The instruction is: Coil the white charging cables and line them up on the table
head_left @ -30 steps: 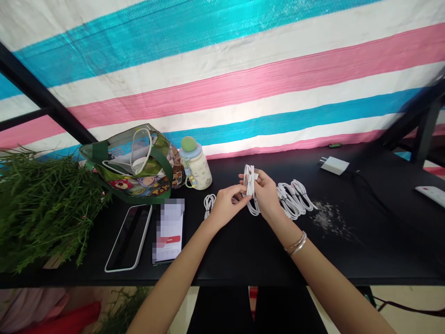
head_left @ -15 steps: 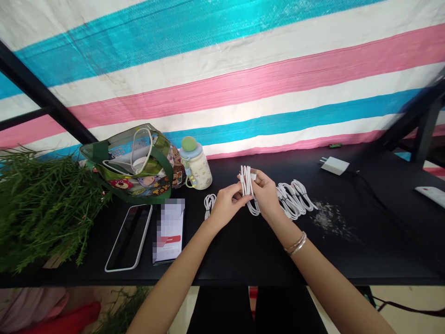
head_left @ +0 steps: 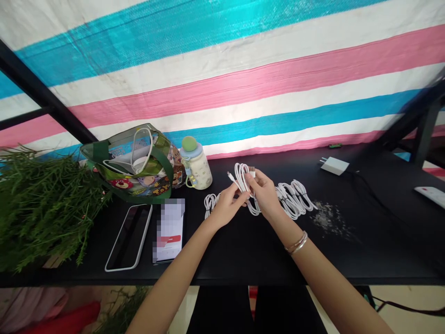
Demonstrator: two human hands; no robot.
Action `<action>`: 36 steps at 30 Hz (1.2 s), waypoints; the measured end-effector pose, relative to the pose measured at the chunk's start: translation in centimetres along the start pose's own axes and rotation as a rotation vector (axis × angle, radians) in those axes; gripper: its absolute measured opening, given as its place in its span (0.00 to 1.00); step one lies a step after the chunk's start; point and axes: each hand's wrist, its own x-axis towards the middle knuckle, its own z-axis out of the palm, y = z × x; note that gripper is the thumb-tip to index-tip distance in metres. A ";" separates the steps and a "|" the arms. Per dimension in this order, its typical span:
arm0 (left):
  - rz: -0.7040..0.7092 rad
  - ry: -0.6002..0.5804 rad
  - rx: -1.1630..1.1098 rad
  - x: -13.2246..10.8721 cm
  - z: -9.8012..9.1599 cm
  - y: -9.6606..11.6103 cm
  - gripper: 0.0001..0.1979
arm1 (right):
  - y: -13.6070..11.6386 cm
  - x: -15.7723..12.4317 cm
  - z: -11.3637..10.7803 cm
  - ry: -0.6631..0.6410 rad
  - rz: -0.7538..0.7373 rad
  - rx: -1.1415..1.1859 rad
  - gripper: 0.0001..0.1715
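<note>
My left hand (head_left: 225,207) and my right hand (head_left: 264,195) both grip a loosely looped white charging cable (head_left: 242,177) above the black table (head_left: 243,260). A small connector tip (head_left: 229,176) sticks out to the left of my left fingers, and a white plug end (head_left: 252,172) shows by my right fingers. Right of my right hand lies a bundle of coiled white cables (head_left: 292,199). A smaller white coil (head_left: 210,205) rests just left of my left hand.
A white wall charger (head_left: 334,165) with a black cord, a phone (head_left: 128,236), a pixelated card (head_left: 169,229), a printed tote bag (head_left: 128,167), a bottle with a green lid (head_left: 195,170), a leafy green plant (head_left: 41,204) and scattered grey specks (head_left: 328,218) share the tabletop.
My left hand has shifted left, drawing a cable end out of the held loops. The loops have spread wider, and the connector tip now shows.
</note>
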 end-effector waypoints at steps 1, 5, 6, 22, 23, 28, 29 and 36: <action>-0.012 -0.002 -0.040 0.0 0.0 0.0 0.09 | 0.0 0.0 0.0 -0.007 0.000 -0.004 0.23; -0.074 0.038 -0.208 0.1 0.1 0.2 0.09 | 0.2 -0.1 0.0 -0.034 -0.028 -0.049 0.27; -0.087 0.055 -0.248 0.1 0.0 0.3 0.09 | 0.3 -0.1 0.0 -0.036 -0.046 -0.070 0.28; -0.148 0.147 -0.327 0.1 0.3 1.1 0.03 | 1.3 -0.2 -0.4 -0.036 -0.245 -0.316 0.27; -0.142 0.155 -0.297 0.2 0.3 1.1 0.02 | 1.3 -0.3 -0.4 -0.036 -0.254 -0.335 0.27; -0.098 0.186 -0.185 0.1 0.2 0.9 0.02 | 1.3 -0.5 -0.3 -0.031 -0.324 -0.409 0.25; -0.093 0.186 -0.188 0.0 0.2 0.9 0.03 | 1.3 -0.5 -0.2 -0.035 -0.328 -0.411 0.25; -0.102 0.198 -0.354 0.2 0.2 0.8 0.03 | 1.1 -0.6 -0.1 -0.102 -0.223 -0.249 0.27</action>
